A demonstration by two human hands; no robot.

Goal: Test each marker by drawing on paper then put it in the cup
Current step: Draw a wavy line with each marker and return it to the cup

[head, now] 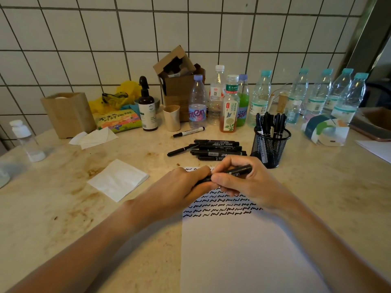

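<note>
Paper (243,250) nearest; above its scribbles, both hands clamped on marker (237,171): left hand (186,182), right hand (243,178). Light, stiff, likely smooth; grip mid-barrel. Cup (270,144) beyond paper.

Tiled-wall (211,28) kitchen counter (63,208), bottles (260,96)

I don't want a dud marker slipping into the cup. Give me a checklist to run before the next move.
1. Marker gripped by both the left hand and the right hand: ok.
2. Cap on or off: cannot tell, fingers hide it.
3. Paper has blank room below the squiggles: ok.
4. Mesh cup upright, near the right hand: ok.
5. Room left in the cup: cannot tell.
6. Untested pile apart from the cup: ok.
</note>
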